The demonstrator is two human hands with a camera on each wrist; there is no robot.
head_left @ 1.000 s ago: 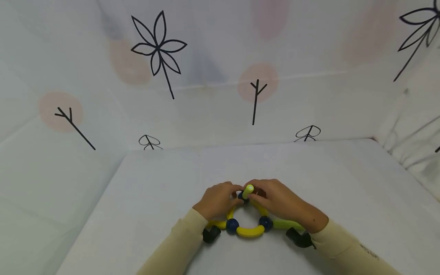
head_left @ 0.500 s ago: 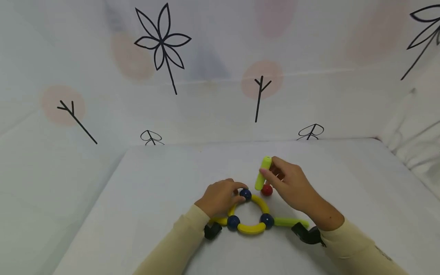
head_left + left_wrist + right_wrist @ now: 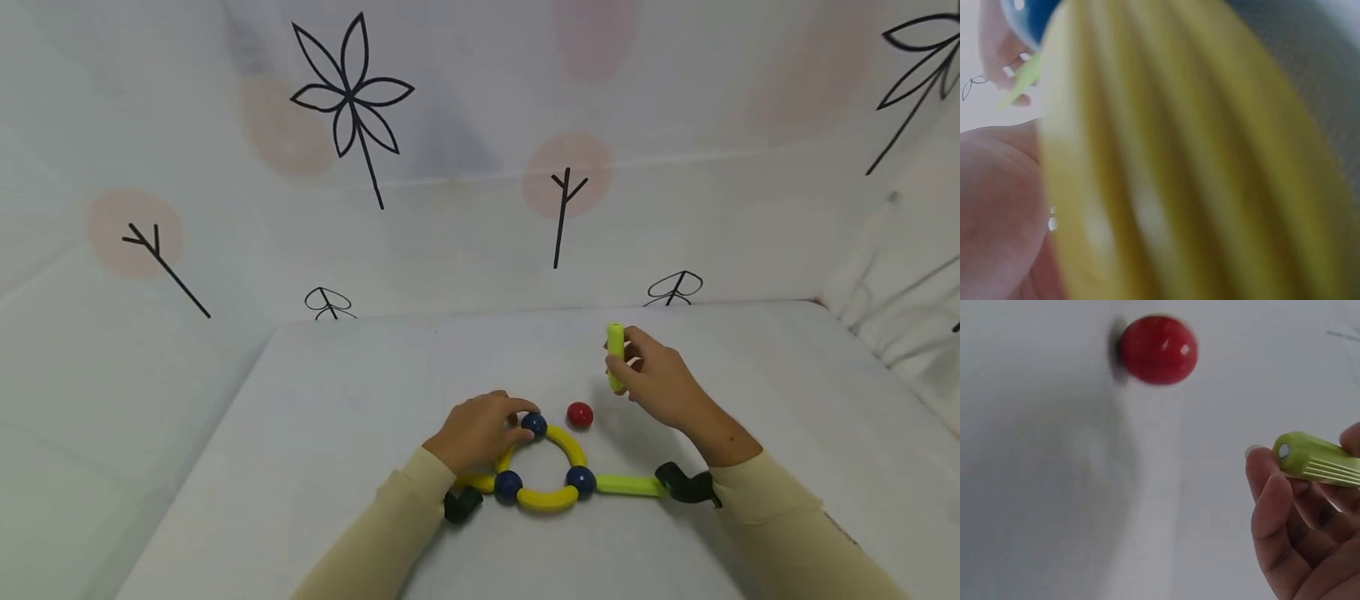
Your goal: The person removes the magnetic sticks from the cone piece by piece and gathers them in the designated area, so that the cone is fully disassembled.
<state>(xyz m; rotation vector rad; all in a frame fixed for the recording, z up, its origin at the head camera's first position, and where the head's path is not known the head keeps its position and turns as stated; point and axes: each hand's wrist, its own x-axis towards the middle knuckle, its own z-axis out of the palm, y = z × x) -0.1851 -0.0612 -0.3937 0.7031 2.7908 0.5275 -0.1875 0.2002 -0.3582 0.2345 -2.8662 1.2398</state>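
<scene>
In the head view, my left hand [image 3: 476,433] pinches a blue ball [image 3: 535,425] at the far point of a ring. That ring joins curved yellow magnetic rods [image 3: 547,500] with blue balls [image 3: 581,481] between them. My right hand [image 3: 660,379] holds a straight lime-green magnetic rod [image 3: 616,358] nearly upright above the table, apart from the ring. A silvery end shows on this rod [image 3: 1310,457] in the right wrist view. Close up in the left wrist view, a ribbed yellow rod [image 3: 1166,156] hides most of the left hand.
A red ball [image 3: 580,415] lies loose on the white table [image 3: 360,392], just right of the ring's far ball. Another lime-green rod [image 3: 630,485] extends right from the ring, and a yellow rod [image 3: 477,482] extends left. Patterned cloth walls [image 3: 450,242] enclose the table.
My right hand has lifted the lime-green rod off the far blue ball and carried it right and away. The red ball has come into view on the table. My left hand has stayed in place.
</scene>
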